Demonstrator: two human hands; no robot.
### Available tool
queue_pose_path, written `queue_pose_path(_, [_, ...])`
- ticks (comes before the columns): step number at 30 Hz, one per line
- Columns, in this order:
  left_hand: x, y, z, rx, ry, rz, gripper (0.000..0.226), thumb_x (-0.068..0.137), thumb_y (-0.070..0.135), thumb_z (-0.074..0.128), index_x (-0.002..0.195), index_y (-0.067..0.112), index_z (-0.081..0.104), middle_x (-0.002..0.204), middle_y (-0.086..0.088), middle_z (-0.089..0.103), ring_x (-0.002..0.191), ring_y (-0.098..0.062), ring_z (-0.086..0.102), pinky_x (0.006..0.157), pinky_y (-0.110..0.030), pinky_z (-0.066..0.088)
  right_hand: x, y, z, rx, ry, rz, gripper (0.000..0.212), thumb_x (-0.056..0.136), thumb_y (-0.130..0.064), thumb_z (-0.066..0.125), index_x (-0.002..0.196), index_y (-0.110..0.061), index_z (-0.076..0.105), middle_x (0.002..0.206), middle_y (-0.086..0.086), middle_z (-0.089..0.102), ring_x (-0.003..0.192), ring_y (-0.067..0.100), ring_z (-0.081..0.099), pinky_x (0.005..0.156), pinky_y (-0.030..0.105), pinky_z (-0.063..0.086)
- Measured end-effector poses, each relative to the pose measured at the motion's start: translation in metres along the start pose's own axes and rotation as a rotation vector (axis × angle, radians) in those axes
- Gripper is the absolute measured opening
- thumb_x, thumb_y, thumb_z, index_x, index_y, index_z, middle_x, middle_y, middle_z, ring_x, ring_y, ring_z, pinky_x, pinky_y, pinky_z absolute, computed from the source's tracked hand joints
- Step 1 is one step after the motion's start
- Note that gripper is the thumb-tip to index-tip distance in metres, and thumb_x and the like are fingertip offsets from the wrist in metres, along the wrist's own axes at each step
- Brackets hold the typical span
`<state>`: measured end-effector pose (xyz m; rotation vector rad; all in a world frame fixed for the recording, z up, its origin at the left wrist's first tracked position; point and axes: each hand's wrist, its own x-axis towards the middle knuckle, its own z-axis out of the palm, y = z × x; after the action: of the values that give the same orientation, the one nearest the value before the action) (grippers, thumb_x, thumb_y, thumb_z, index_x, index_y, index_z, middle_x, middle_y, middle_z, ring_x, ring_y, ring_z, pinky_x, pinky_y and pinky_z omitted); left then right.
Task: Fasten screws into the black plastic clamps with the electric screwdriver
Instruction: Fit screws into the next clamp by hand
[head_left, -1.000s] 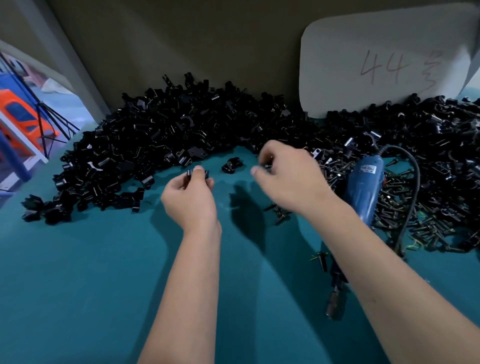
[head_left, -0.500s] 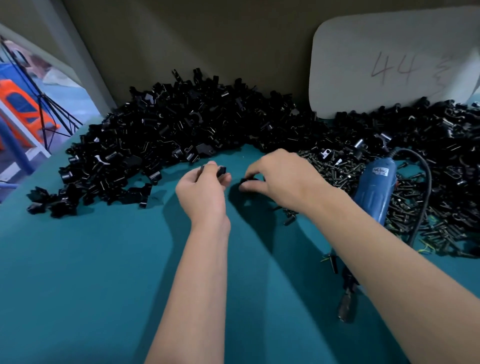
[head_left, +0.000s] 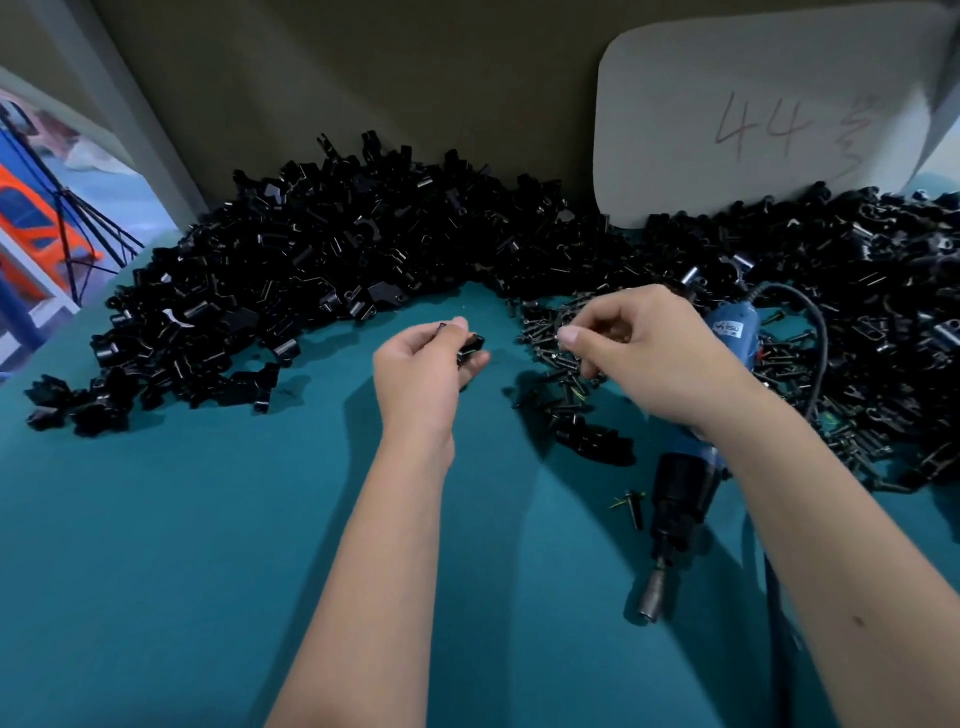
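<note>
At the centre of the teal work surface (head_left: 156, 545), a black plastic clamp (head_left: 470, 347) is held in the curled fingers of the left hand (head_left: 421, 374), while the right hand (head_left: 649, 353) hovers over the loose screws (head_left: 550, 332) scattered at about one o'clock from the clamp, its thumb and forefinger brought together as if pinching one; whether a screw is actually caught between them cannot be told. The blue electric screwdriver (head_left: 691, 467) lies untouched on the surface under the right forearm, at about four o'clock from the clamp, its bit pointing towards the viewer. A large heap of clamps (head_left: 311, 270) is banked along the back, from nine to two o'clock. The step in hand is judged to be picking up a screw and seating it. It is best done if a single screw is taken by its head, the clamp is turned so its hole faces the right hand, and the screw is started straight before the driver is lifted.
</note>
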<state>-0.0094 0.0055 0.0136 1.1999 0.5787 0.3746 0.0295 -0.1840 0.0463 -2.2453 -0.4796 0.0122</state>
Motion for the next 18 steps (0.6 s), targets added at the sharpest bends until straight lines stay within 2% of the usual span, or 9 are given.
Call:
queue_pose_path(2, [0.001,0.000,-0.001,0.000,0.028,-0.001,0.008,0.096,0.012,0.071,0.089,0.009,0.071,0.091,-0.008,0.075,0.065,-0.018,0.073,0.089,-0.034,0.062,-0.001,-0.005,-0.006,-0.149,-0.075,-0.027,0.023,0.098,-0.043,0.068,0.081,-0.029,0.074,0.070,-0.005,0.070,0.052,-0.002,0.055,0.046,0.010,0.039])
queue_pose_path(5, [0.001,-0.002,-0.002,0.001,0.028,-0.004,0.006,0.096,0.013,0.071,0.092,0.008,0.071,0.094,-0.009,0.076,0.066,-0.019,0.074,0.093,-0.037,0.061,-0.006,-0.011,-0.016,-0.350,-0.300,0.006,0.024,0.085,-0.057,0.077,0.085,-0.033,0.074,0.083,-0.012,0.070,0.075,0.000,0.063,0.068,0.020,0.051])
queue_pose_path(8, [0.002,-0.004,-0.001,0.008,0.023,0.002,0.006,0.095,0.012,0.072,0.091,0.008,0.071,0.093,-0.009,0.076,0.065,-0.019,0.073,0.093,-0.038,0.062,-0.010,-0.017,-0.015,-0.499,-0.444,0.043,0.035,0.070,-0.053,0.091,0.091,-0.032,0.072,0.086,-0.012,0.069,0.080,0.008,0.065,0.075,0.030,0.055])
queue_pose_path(11, [0.002,-0.005,-0.001,0.001,0.016,0.004,0.007,0.095,0.012,0.072,0.089,0.009,0.072,0.094,-0.010,0.076,0.065,-0.020,0.073,0.089,-0.035,0.063,-0.011,-0.019,-0.006,-0.543,-0.456,0.031,0.035,0.072,-0.044,0.093,0.093,-0.028,0.070,0.088,-0.011,0.067,0.082,0.012,0.064,0.077,0.032,0.055])
queue_pose_path(14, [0.002,-0.005,-0.001,-0.019,-0.014,0.014,0.008,0.095,0.010,0.071,0.087,0.010,0.073,0.094,-0.011,0.076,0.067,-0.022,0.073,0.081,-0.030,0.063,-0.010,-0.015,-0.007,-0.483,-0.418,0.014,0.032,0.078,-0.044,0.089,0.090,-0.026,0.064,0.091,-0.008,0.066,0.083,0.014,0.064,0.076,0.032,0.054])
queue_pose_path(16, [0.001,-0.005,0.001,-0.012,-0.088,0.031,0.007,0.096,0.010,0.071,0.090,0.009,0.075,0.093,-0.010,0.077,0.070,-0.022,0.074,0.078,-0.029,0.062,-0.008,-0.010,-0.009,-0.332,-0.344,0.012,0.033,0.082,-0.045,0.084,0.089,-0.025,0.059,0.084,-0.007,0.067,0.072,0.010,0.061,0.064,0.029,0.049])
queue_pose_path(18, [-0.001,-0.005,0.003,-0.006,-0.217,0.042,0.005,0.095,0.011,0.072,0.097,0.008,0.077,0.094,-0.009,0.079,0.077,-0.022,0.076,0.082,-0.030,0.063,-0.007,-0.006,-0.009,-0.128,-0.239,0.018,0.034,0.085,-0.041,0.084,0.088,-0.024,0.055,0.072,0.000,0.068,0.053,0.008,0.052,0.052,0.023,0.041])
